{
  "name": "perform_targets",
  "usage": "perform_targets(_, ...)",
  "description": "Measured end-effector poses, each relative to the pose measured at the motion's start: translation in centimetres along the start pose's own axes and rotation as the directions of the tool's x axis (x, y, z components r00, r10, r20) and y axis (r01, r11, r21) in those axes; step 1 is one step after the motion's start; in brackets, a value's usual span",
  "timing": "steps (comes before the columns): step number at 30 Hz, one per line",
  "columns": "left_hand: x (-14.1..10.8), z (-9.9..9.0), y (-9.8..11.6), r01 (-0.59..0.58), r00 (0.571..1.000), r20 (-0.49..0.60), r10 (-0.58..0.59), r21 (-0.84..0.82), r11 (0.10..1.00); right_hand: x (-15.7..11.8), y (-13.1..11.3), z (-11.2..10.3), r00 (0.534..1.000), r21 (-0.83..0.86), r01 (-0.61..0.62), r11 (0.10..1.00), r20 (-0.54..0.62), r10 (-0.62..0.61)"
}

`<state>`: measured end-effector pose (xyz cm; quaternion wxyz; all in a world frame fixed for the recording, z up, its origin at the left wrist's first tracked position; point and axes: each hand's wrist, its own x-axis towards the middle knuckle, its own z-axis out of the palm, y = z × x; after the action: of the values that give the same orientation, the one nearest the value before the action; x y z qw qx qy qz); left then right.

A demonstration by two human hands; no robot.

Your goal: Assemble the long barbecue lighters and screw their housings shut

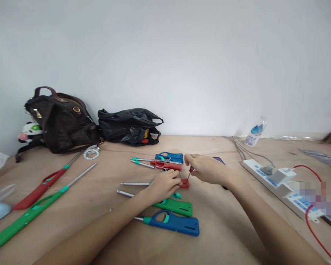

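Observation:
My left hand (164, 183) is closed over a red gas lighter (185, 183), holding it down on the table; its metal tube sticks out to the left. A small screwdriver (191, 169) is gripped in my right hand (206, 168), its shaft pointing down at the red handle's right end. Nearer me lie a green lighter (180, 207) and a blue lighter (179, 223). Beyond my hands sit a red lighter handle (165, 165) with thin wires showing and blue lighter parts (169, 157). A small teal piece (177, 195) rests beside my left fingers.
At the left lie a long red lighter (42, 187) and a long green lighter (30, 217). Behind them stand a dark bag (63, 125), a black plastic bag (124, 127) and a bead bracelet (91, 153). A power strip (260, 178) with cables and a bottle (256, 131) are at right.

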<state>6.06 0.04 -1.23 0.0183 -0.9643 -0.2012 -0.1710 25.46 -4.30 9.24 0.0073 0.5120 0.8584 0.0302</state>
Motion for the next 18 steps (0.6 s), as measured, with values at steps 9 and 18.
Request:
perform_targets(9,0.0,0.0,-0.1,-0.004,1.0,-0.003,0.004,-0.01,1.0,0.5,-0.4,-0.8,0.994,-0.097,-0.102,0.99,0.027,0.105)
perform_targets(18,0.1,0.1,-0.1,0.019,1.0,-0.002,-0.019,-0.068,0.998,0.1,0.0,-0.3,0.999,-0.004,-0.015,1.0,0.035,0.015)
